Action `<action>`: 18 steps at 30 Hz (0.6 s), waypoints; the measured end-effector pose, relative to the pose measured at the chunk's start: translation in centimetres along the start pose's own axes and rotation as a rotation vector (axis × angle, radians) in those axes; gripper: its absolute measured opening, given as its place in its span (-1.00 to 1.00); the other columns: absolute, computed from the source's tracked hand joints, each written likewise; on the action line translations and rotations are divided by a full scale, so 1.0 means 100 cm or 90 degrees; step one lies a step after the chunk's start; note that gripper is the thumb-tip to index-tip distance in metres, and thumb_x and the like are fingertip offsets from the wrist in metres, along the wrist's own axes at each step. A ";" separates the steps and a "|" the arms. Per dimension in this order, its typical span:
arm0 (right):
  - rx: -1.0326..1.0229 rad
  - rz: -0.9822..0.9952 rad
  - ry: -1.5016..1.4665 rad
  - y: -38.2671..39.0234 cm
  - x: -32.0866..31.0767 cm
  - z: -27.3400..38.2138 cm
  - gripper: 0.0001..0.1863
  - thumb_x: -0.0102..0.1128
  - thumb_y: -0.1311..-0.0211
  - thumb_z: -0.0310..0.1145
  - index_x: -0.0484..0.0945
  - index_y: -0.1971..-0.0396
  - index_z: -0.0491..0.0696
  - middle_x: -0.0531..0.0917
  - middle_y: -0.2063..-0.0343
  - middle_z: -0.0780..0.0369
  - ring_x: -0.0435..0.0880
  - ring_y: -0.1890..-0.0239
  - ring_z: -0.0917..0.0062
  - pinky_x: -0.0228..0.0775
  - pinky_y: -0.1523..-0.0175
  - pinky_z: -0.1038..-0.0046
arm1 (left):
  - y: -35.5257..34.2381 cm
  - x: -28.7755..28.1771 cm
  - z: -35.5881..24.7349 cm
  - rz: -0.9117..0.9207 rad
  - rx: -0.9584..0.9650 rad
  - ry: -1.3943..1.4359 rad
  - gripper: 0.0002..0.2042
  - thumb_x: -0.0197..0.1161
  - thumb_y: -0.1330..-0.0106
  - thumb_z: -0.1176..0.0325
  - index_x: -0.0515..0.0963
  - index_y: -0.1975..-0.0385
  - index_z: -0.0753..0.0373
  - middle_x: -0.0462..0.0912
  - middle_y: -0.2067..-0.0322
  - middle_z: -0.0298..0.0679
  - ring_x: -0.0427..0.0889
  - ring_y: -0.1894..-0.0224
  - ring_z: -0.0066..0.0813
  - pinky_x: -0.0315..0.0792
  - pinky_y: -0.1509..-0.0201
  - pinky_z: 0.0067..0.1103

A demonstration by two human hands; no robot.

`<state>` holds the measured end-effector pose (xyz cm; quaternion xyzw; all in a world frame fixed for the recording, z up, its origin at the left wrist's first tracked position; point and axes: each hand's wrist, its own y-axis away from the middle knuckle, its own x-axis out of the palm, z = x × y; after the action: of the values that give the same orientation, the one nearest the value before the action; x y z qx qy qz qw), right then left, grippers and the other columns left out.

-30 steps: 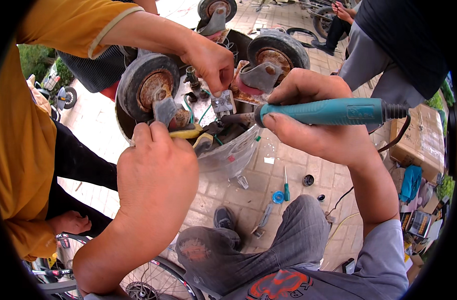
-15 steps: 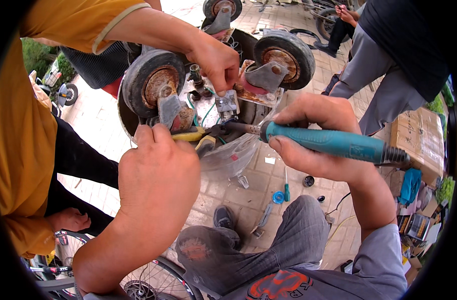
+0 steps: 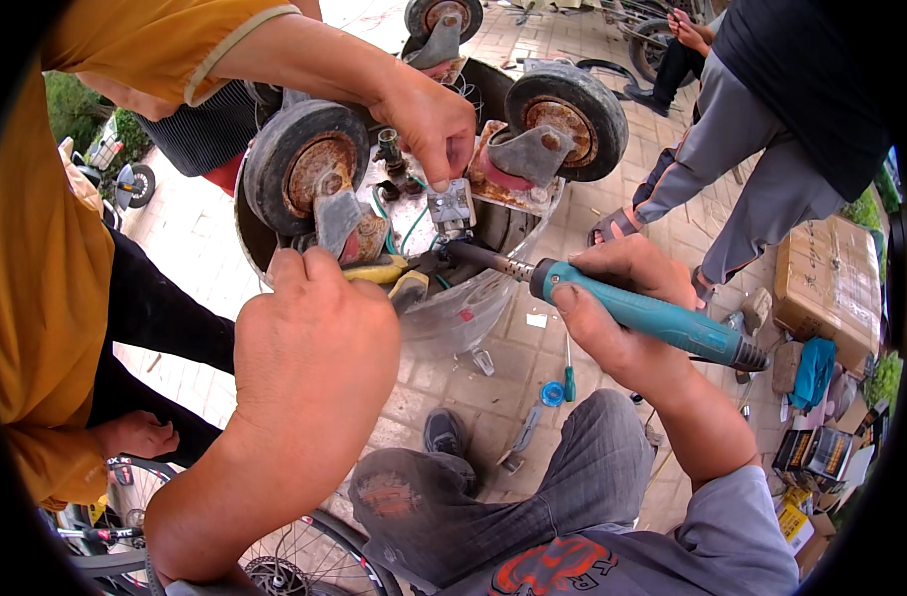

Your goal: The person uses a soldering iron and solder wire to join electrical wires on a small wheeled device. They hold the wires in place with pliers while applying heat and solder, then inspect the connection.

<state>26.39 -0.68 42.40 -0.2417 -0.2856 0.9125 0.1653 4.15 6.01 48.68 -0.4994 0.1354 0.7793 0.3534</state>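
One person in a yellow shirt [image 3: 41,258] stands at my left. Next comes a black wheel [image 3: 308,167] with a rusty centre, and beside it my left hand [image 3: 314,343] is closed around pliers [image 3: 382,270] with yellow handles. Their black nose is just below a small metal block [image 3: 452,206], at whose top are the fingertips of the person's hand [image 3: 428,121]. Near this nose ends the dark tip of a soldering iron [image 3: 664,316]; if they touch, I cannot tell. My right hand [image 3: 627,323] grips its blue-green handle. Farther right is a cardboard box [image 3: 828,288].
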 end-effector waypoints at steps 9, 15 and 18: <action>0.038 -0.059 -0.053 0.013 0.005 -0.006 -0.76 0.38 -0.06 -0.48 0.51 0.32 -0.18 0.66 0.55 0.24 0.60 0.57 0.72 0.37 0.50 0.63 | -0.002 0.000 0.004 0.007 0.000 0.012 -0.87 0.22 0.00 0.42 0.63 0.52 0.33 0.54 0.45 -0.13 0.56 0.26 -0.28 0.51 0.46 -0.53; 0.038 -0.047 -0.050 0.011 0.006 -0.004 -0.77 0.37 -0.09 -0.47 0.51 0.31 -0.19 0.67 0.53 0.23 0.59 0.54 0.74 0.37 0.48 0.63 | -0.002 -0.001 0.005 0.016 -0.003 0.012 -0.88 0.22 0.00 0.42 0.62 0.53 0.32 0.54 0.45 -0.13 0.56 0.27 -0.28 0.51 0.46 -0.53; 0.114 -0.084 -0.148 0.013 0.008 0.001 -0.77 0.36 -0.10 -0.45 0.51 0.31 -0.19 0.66 0.53 0.25 0.57 0.54 0.75 0.36 0.47 0.64 | -0.002 0.000 0.005 0.004 -0.007 0.017 -0.89 0.21 0.00 0.43 0.61 0.54 0.32 0.54 0.44 -0.13 0.56 0.27 -0.28 0.51 0.45 -0.51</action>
<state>25.47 -1.38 41.45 -0.0992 -0.2353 0.9435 0.2111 3.93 6.41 48.99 -0.5113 0.1371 0.7745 0.3464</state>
